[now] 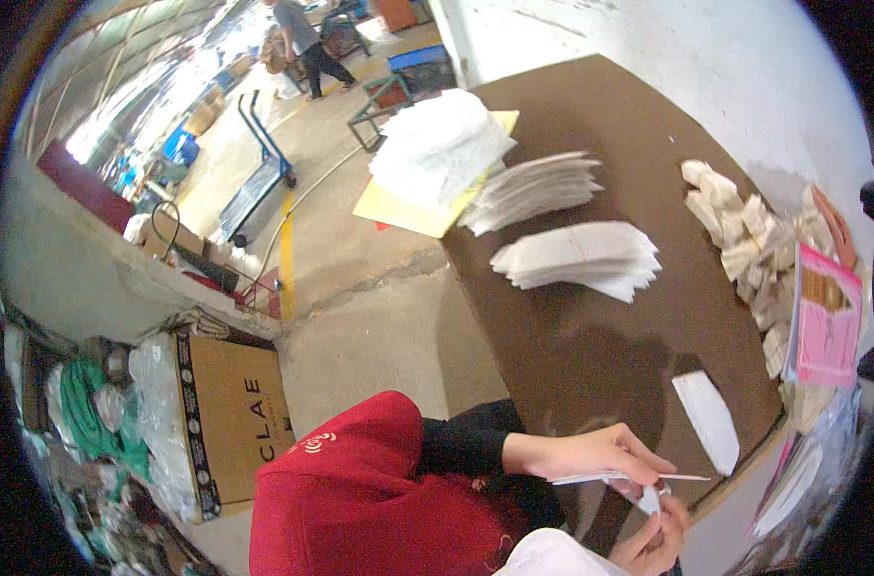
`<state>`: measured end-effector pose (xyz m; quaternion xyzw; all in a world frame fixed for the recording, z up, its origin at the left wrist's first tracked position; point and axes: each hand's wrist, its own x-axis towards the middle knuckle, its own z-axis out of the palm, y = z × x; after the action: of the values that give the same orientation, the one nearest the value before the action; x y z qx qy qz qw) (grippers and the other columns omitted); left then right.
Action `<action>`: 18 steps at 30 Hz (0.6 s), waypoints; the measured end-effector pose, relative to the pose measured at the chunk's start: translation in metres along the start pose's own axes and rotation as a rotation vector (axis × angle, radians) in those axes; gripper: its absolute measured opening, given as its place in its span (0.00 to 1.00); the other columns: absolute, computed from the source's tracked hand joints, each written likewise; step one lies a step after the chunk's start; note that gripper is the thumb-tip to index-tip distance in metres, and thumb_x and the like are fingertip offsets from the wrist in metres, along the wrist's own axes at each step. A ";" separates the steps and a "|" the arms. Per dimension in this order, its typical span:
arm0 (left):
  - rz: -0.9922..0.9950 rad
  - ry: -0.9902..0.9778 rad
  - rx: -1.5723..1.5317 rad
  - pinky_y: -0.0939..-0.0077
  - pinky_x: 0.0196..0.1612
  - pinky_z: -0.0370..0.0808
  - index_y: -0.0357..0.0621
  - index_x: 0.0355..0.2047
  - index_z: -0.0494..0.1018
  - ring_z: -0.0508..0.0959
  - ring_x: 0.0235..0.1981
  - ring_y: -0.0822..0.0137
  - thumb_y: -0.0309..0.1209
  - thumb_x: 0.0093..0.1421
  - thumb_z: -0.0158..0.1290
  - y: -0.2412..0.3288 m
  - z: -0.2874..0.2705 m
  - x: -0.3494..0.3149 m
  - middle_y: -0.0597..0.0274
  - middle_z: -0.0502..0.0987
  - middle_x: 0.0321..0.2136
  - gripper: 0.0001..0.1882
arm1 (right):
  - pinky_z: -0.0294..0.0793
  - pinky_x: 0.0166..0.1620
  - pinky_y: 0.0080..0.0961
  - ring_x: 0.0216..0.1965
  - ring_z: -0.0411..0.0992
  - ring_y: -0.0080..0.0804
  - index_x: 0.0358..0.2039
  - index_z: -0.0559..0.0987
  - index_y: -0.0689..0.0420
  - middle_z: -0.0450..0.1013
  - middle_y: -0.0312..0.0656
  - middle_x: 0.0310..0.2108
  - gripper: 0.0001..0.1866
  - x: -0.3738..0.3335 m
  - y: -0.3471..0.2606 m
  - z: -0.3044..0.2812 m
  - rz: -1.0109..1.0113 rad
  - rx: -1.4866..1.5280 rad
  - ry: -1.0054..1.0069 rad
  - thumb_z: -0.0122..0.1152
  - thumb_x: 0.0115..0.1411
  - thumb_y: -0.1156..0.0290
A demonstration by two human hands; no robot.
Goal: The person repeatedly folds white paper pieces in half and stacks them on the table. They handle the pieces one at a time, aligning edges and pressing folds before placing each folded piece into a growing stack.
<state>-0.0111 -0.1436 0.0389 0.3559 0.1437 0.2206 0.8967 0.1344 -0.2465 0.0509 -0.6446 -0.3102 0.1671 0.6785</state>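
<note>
At the near end of the brown table, my left hand [605,451] is closed on a thin sheaf of white paper slips [588,477], seen nearly edge-on. Just below it, my right hand [656,542] is closed, its fingertips pinching a small folded white paper piece [650,500] against the sheaf. How the folded piece joins the slips is hard to make out. A single long white paper slip [707,420] with angled corners lies flat on the table to the right of my hands. Beyond them lie a banded stack of white slips [579,255] and a fanned stack of slips [533,192].
A white paper pile [439,144] rests on a yellow sheet [398,213] over the table's left edge. Along the right side are cream bundles [744,230] and a pink booklet [830,322]. A cardboard box [233,418] stands left. A blue trolley [259,187] and a walking person [312,53] are farther off.
</note>
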 end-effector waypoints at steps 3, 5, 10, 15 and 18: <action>0.091 0.079 0.140 0.81 0.42 0.75 0.37 0.54 0.75 0.77 0.35 0.77 0.42 0.67 0.54 0.016 -0.011 -0.004 0.65 0.81 0.41 0.23 | 0.73 0.30 0.33 0.27 0.72 0.42 0.36 0.76 0.63 0.74 0.48 0.30 0.05 -0.011 0.000 0.002 0.086 0.065 0.066 0.60 0.63 0.74; 0.207 0.238 0.305 0.80 0.44 0.77 0.37 0.51 0.77 0.78 0.35 0.75 0.43 0.67 0.53 0.021 -0.017 -0.004 0.64 0.81 0.42 0.22 | 0.74 0.29 0.31 0.26 0.73 0.40 0.34 0.77 0.63 0.75 0.48 0.29 0.05 -0.011 0.002 -0.004 -0.211 0.011 0.011 0.62 0.62 0.74; 0.040 0.219 -0.050 0.72 0.47 0.77 0.34 0.58 0.68 0.81 0.41 0.65 0.45 0.71 0.38 0.037 -0.036 -0.008 0.50 0.77 0.51 0.28 | 0.74 0.24 0.26 0.24 0.76 0.35 0.30 0.78 0.62 0.78 0.48 0.28 0.06 0.008 0.008 -0.025 -0.781 0.227 -0.241 0.66 0.58 0.74; 0.006 0.305 -0.160 0.74 0.43 0.77 0.36 0.59 0.66 0.79 0.39 0.69 0.45 0.72 0.36 0.038 -0.036 -0.003 0.54 0.78 0.48 0.27 | 0.77 0.24 0.24 0.23 0.75 0.30 0.32 0.76 0.59 0.75 0.43 0.27 0.07 0.023 0.004 -0.056 -0.791 0.432 -0.672 0.66 0.58 0.73; 0.006 0.312 -0.214 0.74 0.43 0.76 0.37 0.60 0.64 0.77 0.39 0.68 0.45 0.73 0.34 0.035 -0.033 0.000 0.54 0.76 0.49 0.27 | 0.76 0.30 0.24 0.27 0.78 0.36 0.33 0.81 0.60 0.78 0.47 0.29 0.04 0.024 0.004 -0.071 -0.767 0.530 -0.605 0.66 0.59 0.75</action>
<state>-0.0350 -0.1016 0.0399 0.2203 0.2558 0.2898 0.8956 0.1981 -0.2859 0.0532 -0.2159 -0.6510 0.1580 0.7104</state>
